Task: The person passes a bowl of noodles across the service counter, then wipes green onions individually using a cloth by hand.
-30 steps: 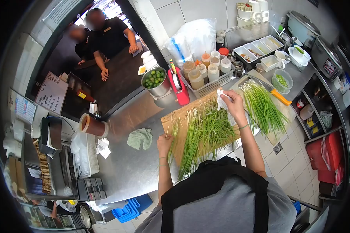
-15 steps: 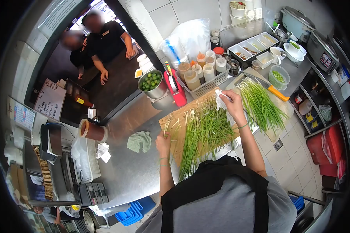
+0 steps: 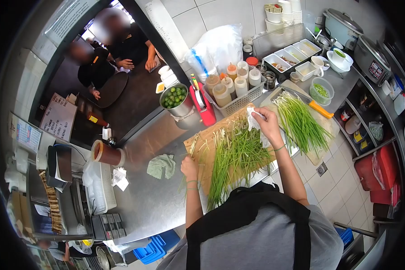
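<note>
Green onions (image 3: 238, 153) lie spread over brown paper (image 3: 204, 173) on the steel counter. At the paper's left edge my left hand (image 3: 190, 167) is closed on a few thin green onion stalks. My right hand (image 3: 267, 123) pinches a crumpled white tissue (image 3: 253, 120) above the upper right of the pile. Farther right, a neater bunch of green onions (image 3: 301, 123) rests on a white cutting board (image 3: 329, 130), beside a knife with an orange handle (image 3: 321, 109). A pale green cloth (image 3: 161, 166) lies left of my left hand.
A pot of green limes (image 3: 174, 98), a red tape dispenser (image 3: 203, 105) and a basket of bottles (image 3: 243, 99) line the counter's back. A tub of chopped greens (image 3: 321, 92) stands at right. Two people (image 3: 96, 67) are beyond the window opening.
My left hand has shifted slightly at the paper's left edge, with stalks in it. My right hand still holds the tissue. Beyond the window, the people have moved and a round dark tray has appeared.
</note>
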The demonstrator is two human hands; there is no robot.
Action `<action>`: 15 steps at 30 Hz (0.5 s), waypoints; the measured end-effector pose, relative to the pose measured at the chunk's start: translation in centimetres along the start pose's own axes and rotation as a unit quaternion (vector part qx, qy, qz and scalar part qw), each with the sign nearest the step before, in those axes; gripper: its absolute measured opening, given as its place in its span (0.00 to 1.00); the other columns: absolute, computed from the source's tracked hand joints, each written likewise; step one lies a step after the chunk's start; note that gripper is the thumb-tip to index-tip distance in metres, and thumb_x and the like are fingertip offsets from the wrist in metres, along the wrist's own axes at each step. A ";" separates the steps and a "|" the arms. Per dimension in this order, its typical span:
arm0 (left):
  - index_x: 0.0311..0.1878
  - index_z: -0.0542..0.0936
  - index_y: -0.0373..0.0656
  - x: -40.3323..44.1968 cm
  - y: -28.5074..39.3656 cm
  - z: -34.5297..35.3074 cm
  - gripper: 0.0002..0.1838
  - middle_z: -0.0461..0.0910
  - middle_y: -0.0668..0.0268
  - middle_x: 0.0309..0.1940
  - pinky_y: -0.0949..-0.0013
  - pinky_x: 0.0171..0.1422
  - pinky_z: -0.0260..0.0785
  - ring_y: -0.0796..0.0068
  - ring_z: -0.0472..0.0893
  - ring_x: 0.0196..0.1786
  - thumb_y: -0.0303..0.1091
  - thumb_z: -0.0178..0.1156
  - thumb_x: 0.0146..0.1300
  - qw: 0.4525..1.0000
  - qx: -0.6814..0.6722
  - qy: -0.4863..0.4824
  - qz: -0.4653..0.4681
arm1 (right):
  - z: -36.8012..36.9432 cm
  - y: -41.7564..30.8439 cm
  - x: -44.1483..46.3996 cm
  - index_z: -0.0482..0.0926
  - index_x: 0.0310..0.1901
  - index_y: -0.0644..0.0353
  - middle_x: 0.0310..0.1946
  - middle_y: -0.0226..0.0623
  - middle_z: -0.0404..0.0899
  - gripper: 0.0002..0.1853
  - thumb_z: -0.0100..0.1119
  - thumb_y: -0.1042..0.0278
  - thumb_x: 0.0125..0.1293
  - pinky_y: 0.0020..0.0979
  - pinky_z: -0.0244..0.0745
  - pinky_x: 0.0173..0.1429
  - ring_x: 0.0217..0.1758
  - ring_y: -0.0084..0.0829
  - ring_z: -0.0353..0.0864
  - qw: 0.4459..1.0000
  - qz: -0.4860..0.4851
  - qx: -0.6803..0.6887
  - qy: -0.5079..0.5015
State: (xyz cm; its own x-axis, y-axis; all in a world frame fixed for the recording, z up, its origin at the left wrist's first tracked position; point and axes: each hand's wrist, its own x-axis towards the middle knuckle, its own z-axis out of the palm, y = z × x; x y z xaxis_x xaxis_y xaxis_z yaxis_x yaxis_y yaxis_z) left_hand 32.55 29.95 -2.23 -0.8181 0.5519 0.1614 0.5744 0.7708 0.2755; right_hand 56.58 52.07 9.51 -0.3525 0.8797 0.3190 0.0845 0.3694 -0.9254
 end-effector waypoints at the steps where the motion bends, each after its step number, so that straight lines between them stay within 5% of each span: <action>1: 0.31 0.80 0.48 -0.1 -0.1 0.0 0.07 0.79 0.55 0.25 0.58 0.37 0.72 0.56 0.80 0.33 0.35 0.61 0.47 1.000 -0.011 0.006 -0.001 | -0.1 0.1 0.0 0.79 0.34 0.65 0.28 0.38 0.76 0.09 0.60 0.71 0.53 0.26 0.67 0.37 0.31 0.29 0.75 1.000 -0.005 0.004 0.002; 6: 0.29 0.81 0.47 -0.3 -0.1 -1.3 0.07 0.77 0.57 0.19 0.59 0.30 0.70 0.56 0.78 0.25 0.37 0.60 0.48 0.992 -0.115 0.044 -0.014 | -0.2 0.9 0.1 0.79 0.35 0.66 0.28 0.37 0.75 0.09 0.60 0.71 0.53 0.25 0.68 0.38 0.31 0.28 0.75 1.000 -0.014 0.017 0.007; 9: 0.30 0.81 0.46 -0.1 1.3 -3.9 0.07 0.71 0.63 0.11 0.65 0.22 0.62 0.69 0.71 0.15 0.36 0.61 0.47 0.981 -0.191 0.023 -0.032 | 0.1 0.6 0.0 0.79 0.35 0.66 0.28 0.37 0.77 0.09 0.60 0.70 0.54 0.25 0.68 0.38 0.32 0.26 0.75 1.000 -0.001 0.026 -0.015; 15: 0.28 0.79 0.39 0.0 4.0 -5.4 0.03 0.56 0.82 0.11 0.80 0.20 0.43 0.91 0.52 0.17 0.27 0.61 0.49 0.921 -0.387 0.043 0.019 | 1.8 0.7 -0.7 0.79 0.34 0.68 0.28 0.36 0.80 0.11 0.60 0.68 0.55 0.24 0.68 0.37 0.31 0.22 0.75 0.994 0.021 0.061 -0.086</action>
State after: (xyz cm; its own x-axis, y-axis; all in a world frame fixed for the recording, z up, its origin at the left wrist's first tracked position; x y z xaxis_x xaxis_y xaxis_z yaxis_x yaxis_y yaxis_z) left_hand 34.66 31.31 4.03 -0.8156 0.5214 0.2509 0.4392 0.2757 0.8550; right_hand 55.17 51.12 8.29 -0.5056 0.8258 0.2498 -0.0081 0.2850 -0.9585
